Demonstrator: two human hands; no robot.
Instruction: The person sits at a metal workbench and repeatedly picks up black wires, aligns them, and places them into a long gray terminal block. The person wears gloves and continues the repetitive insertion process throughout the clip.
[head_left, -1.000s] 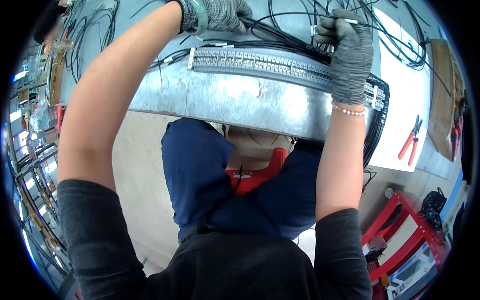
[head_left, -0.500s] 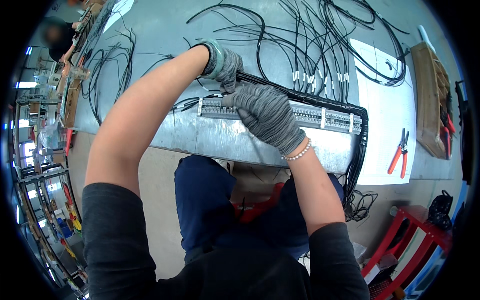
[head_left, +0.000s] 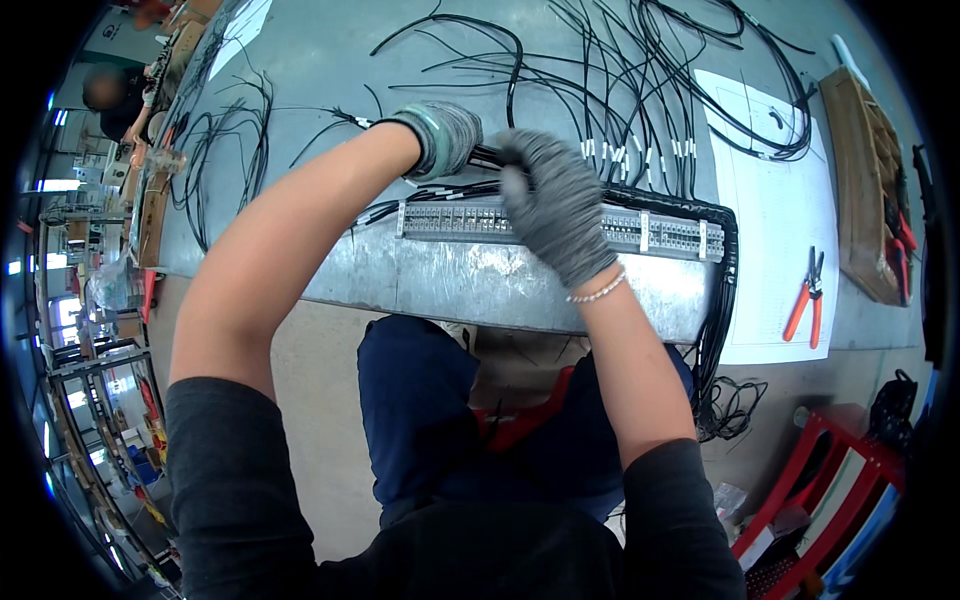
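A long grey terminal block strip (head_left: 460, 222) lies along the near edge of the metal table, with light end pieces on it. Behind it runs a bundle of black wires (head_left: 680, 209), which bends down over the table edge at the right. My left hand (head_left: 447, 140), in a grey knit glove, is closed round the wires just behind the strip's left part. To its right, my gloved right hand (head_left: 555, 200) grips the same bundle, its thumb bent inward. A short stretch of wires shows between the hands. Other black wires (head_left: 385, 210) lie along the strip's left end.
Loose black wires with white markers (head_left: 620, 150) spread behind the bundle. At the right are a paper sheet (head_left: 770, 240), red-handled pliers (head_left: 806, 305) and a wooden compartment box (head_left: 860, 190). A red stool (head_left: 840, 450) stands on the floor. Another person (head_left: 118, 105) is far left.
My right hand has moved up and right, away from the strip, onto the bundle. My left hand has shifted slightly, and a gap has opened between the hands. More of the strip shows.
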